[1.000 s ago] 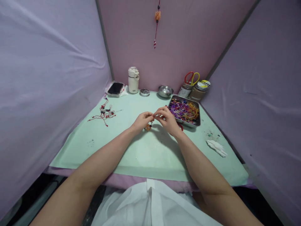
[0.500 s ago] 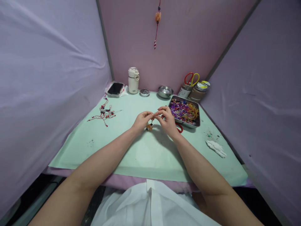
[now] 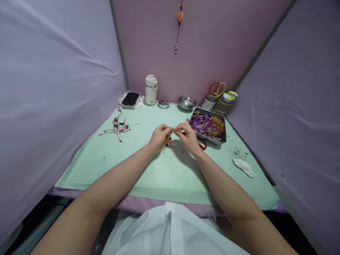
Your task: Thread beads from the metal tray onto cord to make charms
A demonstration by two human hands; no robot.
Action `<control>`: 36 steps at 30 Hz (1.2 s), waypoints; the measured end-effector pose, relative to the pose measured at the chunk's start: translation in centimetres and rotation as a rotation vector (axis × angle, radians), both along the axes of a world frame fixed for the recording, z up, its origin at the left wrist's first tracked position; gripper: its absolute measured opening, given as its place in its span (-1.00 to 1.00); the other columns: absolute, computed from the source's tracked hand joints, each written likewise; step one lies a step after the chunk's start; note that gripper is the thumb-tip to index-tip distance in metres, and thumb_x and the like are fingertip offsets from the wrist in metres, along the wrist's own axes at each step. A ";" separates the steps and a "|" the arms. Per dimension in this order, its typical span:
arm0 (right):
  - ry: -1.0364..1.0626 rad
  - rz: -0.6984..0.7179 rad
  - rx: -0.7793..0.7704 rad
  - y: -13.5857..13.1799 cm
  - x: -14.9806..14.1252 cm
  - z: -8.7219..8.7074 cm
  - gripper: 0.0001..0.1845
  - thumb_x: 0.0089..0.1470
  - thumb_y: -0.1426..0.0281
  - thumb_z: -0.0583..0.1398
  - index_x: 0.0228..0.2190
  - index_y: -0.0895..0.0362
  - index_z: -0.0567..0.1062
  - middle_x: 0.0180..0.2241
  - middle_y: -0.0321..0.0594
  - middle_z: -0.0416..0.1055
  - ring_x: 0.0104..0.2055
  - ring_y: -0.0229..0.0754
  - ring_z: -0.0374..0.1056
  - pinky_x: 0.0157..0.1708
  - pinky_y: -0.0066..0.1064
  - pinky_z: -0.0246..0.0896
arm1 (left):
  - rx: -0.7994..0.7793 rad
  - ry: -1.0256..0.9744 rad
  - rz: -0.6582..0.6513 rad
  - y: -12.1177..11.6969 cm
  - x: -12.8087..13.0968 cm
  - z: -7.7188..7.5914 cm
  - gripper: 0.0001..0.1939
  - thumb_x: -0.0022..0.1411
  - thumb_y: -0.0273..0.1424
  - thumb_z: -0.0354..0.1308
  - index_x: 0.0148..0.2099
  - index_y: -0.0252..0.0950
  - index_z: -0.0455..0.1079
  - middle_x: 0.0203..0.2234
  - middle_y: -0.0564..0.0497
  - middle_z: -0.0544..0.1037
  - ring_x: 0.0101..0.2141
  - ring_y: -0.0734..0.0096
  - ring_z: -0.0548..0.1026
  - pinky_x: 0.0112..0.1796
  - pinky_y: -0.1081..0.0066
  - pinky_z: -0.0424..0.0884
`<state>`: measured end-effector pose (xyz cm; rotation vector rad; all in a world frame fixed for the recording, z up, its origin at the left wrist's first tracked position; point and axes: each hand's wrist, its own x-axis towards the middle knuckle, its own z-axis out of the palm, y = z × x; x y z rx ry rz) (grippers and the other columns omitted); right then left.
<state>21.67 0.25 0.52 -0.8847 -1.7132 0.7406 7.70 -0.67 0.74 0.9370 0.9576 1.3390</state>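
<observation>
Over the middle of the table, my left hand (image 3: 159,136) and my right hand (image 3: 186,136) meet with their fingertips close together. Both pinch a thin cord, most of it hidden by the fingers. From it hangs a beaded pendant (image 3: 169,142) with an orange piece, dark beads and a small loop below. Under my right wrist, the red handle of a pair of scissors (image 3: 202,144) pokes out. Right beside that hand stands a metal tray (image 3: 212,140) filled with purple, red and dark beads and yellow cords.
Several beaded red cords (image 3: 119,126) lie at left. Along the back are a phone (image 3: 131,99), a white bottle (image 3: 151,92), a small round tin (image 3: 164,103), a metal bowl (image 3: 187,103) and jars (image 3: 224,104). A white cloth (image 3: 243,167) lies at right. An orange bead pendant (image 3: 180,17) hangs on the wall.
My fingers have shifted slightly on the cord. The pendant hangs more upright, and its small lower loop now shows beneath it.
</observation>
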 end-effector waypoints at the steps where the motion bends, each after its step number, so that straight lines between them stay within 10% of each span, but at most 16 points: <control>1: -0.007 -0.002 -0.001 0.0 0.0 0.1 -0.94 0.02 0.36 0.19 -0.42 0.06 0.47 -0.31 -0.23 0.24 -0.27 -0.20 0.22 -0.32 -0.35 0.17 | -0.008 -0.005 -0.007 0.0 0.0 0.1 -0.81 -0.03 -0.37 0.24 -0.50 -0.30 0.26 -0.55 0.08 0.36 -0.51 0.58 0.31 -0.47 0.50 0.22; 17: -0.018 -0.023 -0.034 -0.3 -0.4 0.1 -0.89 0.02 0.29 0.19 -0.44 0.07 0.45 -0.32 -0.23 0.33 -0.26 -0.19 0.25 -0.23 -0.33 0.19 | 0.041 -0.071 0.025 -0.1 0.1 0.2 -0.64 -0.07 -0.44 0.25 -0.19 -0.25 0.25 -0.58 0.16 0.41 -0.55 0.58 0.31 -0.47 0.50 0.20; 36: 0.635 0.087 -0.680 -0.6 -1.6 -0.4 -0.65 -0.31 0.24 0.39 -0.45 0.08 0.41 -0.44 -0.34 0.31 -0.43 -0.32 0.22 -0.54 -0.51 0.12 | 0.081 -0.080 -0.009 0.6 -0.2 -1.1 -0.62 -0.05 -0.45 0.27 -0.16 -0.25 0.24 -0.47 0.11 0.47 -0.43 0.52 0.42 -0.34 0.46 0.29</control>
